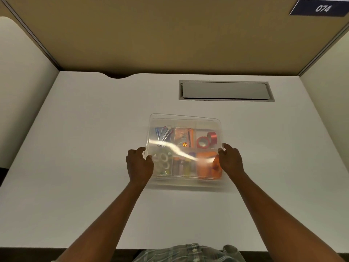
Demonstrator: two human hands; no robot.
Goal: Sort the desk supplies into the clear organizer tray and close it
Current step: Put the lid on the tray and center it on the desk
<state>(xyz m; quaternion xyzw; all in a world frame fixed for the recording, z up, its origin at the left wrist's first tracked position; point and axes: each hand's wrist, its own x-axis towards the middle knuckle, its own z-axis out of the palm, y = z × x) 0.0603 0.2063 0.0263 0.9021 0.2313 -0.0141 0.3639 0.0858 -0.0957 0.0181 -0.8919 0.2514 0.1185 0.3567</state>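
A clear organizer tray (186, 183) sits mid-desk with a clear lid (185, 119) over it, slightly blurred. Through the lid I see supplies in compartments: blue and silver pens (163, 134) top left, red tape rolls (205, 140) top right, white rings (162, 160) bottom left, orange items (207, 164) bottom right. My left hand (138, 163) grips the lid's left edge. At the lid's right edge, my right hand (231, 159) holds on with thumb on top. Whether the lid is fully seated on the tray I cannot tell.
The white desk (85, 138) is boxed in by tan and cream partition walls. A grey recessed cable hatch (225, 90) lies behind the tray. A curved notch (118, 75) cuts the desk's back edge. A blue sign reading 074 (323, 8) hangs top right.
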